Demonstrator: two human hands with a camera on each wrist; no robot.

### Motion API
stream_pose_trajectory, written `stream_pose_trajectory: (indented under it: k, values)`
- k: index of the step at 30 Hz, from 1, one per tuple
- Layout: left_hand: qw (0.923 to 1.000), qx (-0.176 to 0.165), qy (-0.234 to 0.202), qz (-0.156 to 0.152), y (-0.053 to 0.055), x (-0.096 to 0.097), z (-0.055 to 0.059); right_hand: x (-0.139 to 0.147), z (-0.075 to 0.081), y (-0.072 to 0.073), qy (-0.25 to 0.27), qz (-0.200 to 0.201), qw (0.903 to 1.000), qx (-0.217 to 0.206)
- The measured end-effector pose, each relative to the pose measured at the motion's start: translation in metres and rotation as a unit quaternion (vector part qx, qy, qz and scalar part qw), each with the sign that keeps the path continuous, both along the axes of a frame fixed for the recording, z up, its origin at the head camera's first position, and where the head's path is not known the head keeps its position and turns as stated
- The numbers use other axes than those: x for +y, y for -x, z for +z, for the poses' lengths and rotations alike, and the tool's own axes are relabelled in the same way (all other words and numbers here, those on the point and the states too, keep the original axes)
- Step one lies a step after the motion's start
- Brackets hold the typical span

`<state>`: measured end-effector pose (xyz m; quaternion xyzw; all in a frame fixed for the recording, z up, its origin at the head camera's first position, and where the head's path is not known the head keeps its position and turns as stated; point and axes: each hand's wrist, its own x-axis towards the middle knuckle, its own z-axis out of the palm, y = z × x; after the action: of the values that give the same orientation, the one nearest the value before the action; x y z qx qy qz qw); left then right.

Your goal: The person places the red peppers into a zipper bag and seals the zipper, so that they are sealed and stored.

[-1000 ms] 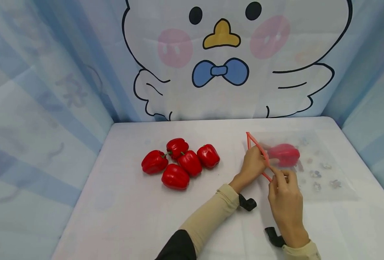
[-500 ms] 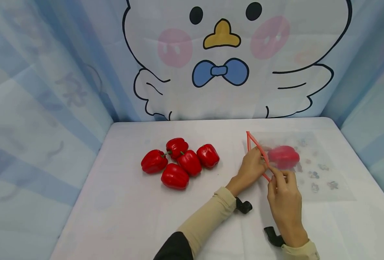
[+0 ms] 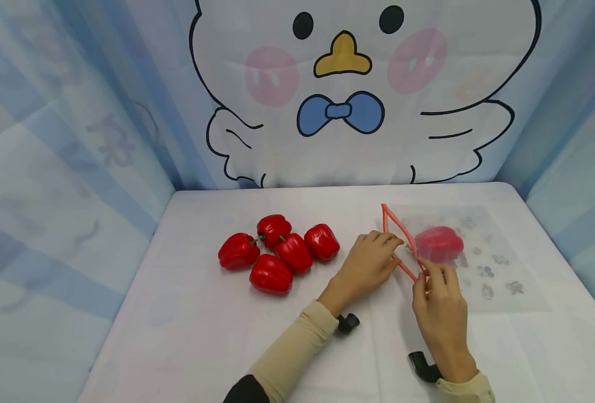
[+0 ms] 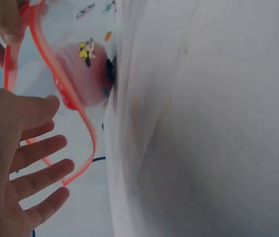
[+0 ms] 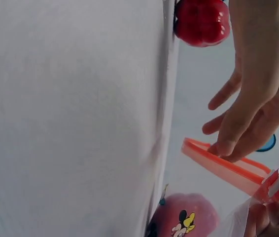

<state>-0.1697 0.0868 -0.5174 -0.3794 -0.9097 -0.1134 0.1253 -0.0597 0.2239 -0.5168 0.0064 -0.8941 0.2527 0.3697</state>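
A translucent zip bag [image 3: 504, 274] with an orange-red edge and cartoon prints lies at the table's right, its mouth gaping leftward. One red bell pepper [image 3: 439, 244] shows through the plastic inside it. My right hand [image 3: 442, 313] pinches the near corner of the orange edge, which the right wrist view shows between thumb and fingers. At the mouth, my left hand [image 3: 368, 263] is held with loosely extended fingers and nothing in its grasp; the left wrist view shows those fingers [image 4: 41, 175] spread by the orange rim [image 4: 75, 98]. Whether they touch the rim I cannot tell.
Several red bell peppers [image 3: 272, 274] lie grouped left of my left hand on the white table [image 3: 186, 341]. A curtain with a cartoon bird [image 3: 342, 151] hangs behind the table's back edge, with blue-white drapes at both sides.
My left hand has drawn back leftward out of the bag's mouth, leaving the bell pepper inside. The right hand keeps its pinch on the edge, almost unmoved.
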Motion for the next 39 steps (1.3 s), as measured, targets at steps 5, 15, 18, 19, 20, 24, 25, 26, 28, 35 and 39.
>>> stream_pose_trajectory:
  k: [5,15,18,19,20,24,25,26,28,35,39]
  values:
    - [0.9982,-0.013,0.047,-0.035,0.003,-0.023,0.018,0.0,0.002,0.0,0.007,-0.004,1.0,-0.004]
    - [0.9946,-0.103,0.004,0.016,0.013,-0.072,0.046,-0.002,0.0,0.0,0.033,-0.005,0.9993,-0.018]
    - [0.9925,-0.115,-0.007,0.039,0.016,-0.083,0.05,0.0,-0.002,0.0,0.034,-0.006,0.9992,-0.02]
    - [0.9917,-0.12,-0.008,0.046,0.017,-0.086,0.05,0.001,-0.003,0.0,0.035,-0.006,0.9992,-0.02]
    - [0.9905,-0.127,-0.01,0.053,0.018,-0.089,0.05,0.001,-0.003,0.0,0.035,-0.007,0.9992,-0.02]
    - [0.9827,-0.161,-0.02,0.088,0.022,-0.101,0.05,0.0,-0.004,0.0,0.04,-0.008,0.999,-0.021]
    - [0.9808,-0.168,-0.025,0.096,0.023,-0.104,0.05,0.0,-0.003,0.0,0.041,-0.007,0.9989,-0.02]
    - [0.9787,-0.174,-0.029,0.104,0.023,-0.107,0.05,-0.001,-0.003,0.0,0.042,-0.007,0.9989,-0.021]
    - [0.9749,-0.185,-0.035,0.118,0.025,-0.112,0.049,-0.001,-0.003,0.0,0.042,-0.006,0.9989,-0.021]
    - [0.9622,-0.229,-0.045,0.141,0.028,-0.121,0.046,-0.002,-0.002,-0.002,0.045,-0.007,0.9985,-0.029]
    - [0.9565,-0.249,-0.041,0.146,0.03,-0.124,0.044,-0.002,-0.001,-0.002,0.044,-0.012,0.9983,-0.036]
